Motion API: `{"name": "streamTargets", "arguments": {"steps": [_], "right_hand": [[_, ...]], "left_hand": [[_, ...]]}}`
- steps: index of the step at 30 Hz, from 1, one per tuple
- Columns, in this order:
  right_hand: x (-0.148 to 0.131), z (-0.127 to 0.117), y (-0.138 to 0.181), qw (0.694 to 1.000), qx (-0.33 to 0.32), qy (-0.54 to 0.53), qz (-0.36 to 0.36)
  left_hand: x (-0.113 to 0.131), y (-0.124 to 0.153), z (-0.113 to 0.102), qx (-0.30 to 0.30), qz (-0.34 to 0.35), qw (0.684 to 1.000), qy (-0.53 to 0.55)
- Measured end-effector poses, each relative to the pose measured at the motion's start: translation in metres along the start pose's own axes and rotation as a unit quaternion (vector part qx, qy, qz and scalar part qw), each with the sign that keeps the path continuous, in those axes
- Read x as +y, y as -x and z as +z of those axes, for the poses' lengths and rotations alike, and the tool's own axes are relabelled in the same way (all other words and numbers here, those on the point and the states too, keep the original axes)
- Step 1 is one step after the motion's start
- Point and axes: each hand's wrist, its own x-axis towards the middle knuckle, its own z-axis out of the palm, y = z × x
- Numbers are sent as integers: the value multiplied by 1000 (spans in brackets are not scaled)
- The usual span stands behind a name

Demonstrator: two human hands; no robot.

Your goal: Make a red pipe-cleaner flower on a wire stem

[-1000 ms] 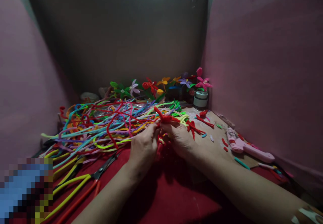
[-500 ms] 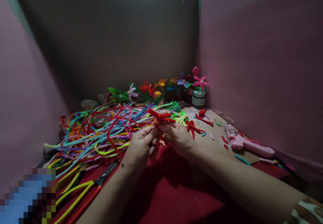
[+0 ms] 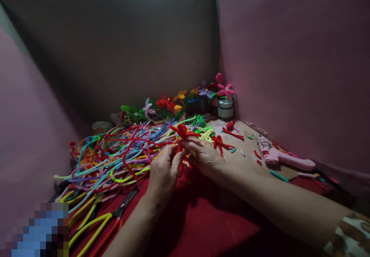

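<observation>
Walls first since they're the biggest thing going: dark panel (image 3: 115,48) at the back, pink wall (image 3: 291,64) on the right. Below that, the counter (image 3: 208,218) is deep red up front with a tan board (image 3: 248,148) toward the right, and a messy heap of fuzzy stems (image 3: 138,153) in basically every colour takes up the left. Scissors (image 3: 123,207) lie at the near edge of the heap, and a pink tool (image 3: 280,157), looks like a glue gun to me, lies over on the right. Left hand (image 3: 163,168) and right hand (image 3: 202,153) are close together in the middle, both on the same red flower (image 3: 182,131), held up in front of the heap. Right grip is pinched just under the petals, left grip is closed around the strands below. Handling-wise I'd guess super light, soft fuzz over bendy wire, so not slippery and won't snap, but the petals probably squash out of shape easily. Best hold imo is that bunched neck, fingers off the loops. For containers, there's a jar (image 3: 225,112) in the back corner with a pink flower (image 3: 226,90) right above it; can't tell if the flower's stem goes in, and can't see the contents. Smallest stuff is clippings, like the red bit (image 3: 257,154) on the board.
</observation>
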Motion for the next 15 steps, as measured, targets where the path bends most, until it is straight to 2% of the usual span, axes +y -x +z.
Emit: {"name": "streamTargets", "arguments": {"steps": [1,3,6,8,11,13,15], "right_hand": [[1,0,0,1000,9,2,-2],[4,1,1,1000,17,5,-3],[5,2,1,1000,12,-6,-7],[3,4,2,1000,0,-8,-8],[-5,7,4,999,-33,9,-14],[-9,8,5,997,-65,20,-32],[-13,8,6,995,-83,31,-47]], "left_hand": [[-1,1,2,30,43,995,-88],[-6,3,4,50,104,971,-209],[-10,3,6,63,125,959,-248],[-10,2,6,72,96,974,-190],[-2,1,4,32,-19,999,1],[5,1,2,-8,-106,982,154],[12,1,0,-37,-162,947,275]]}}
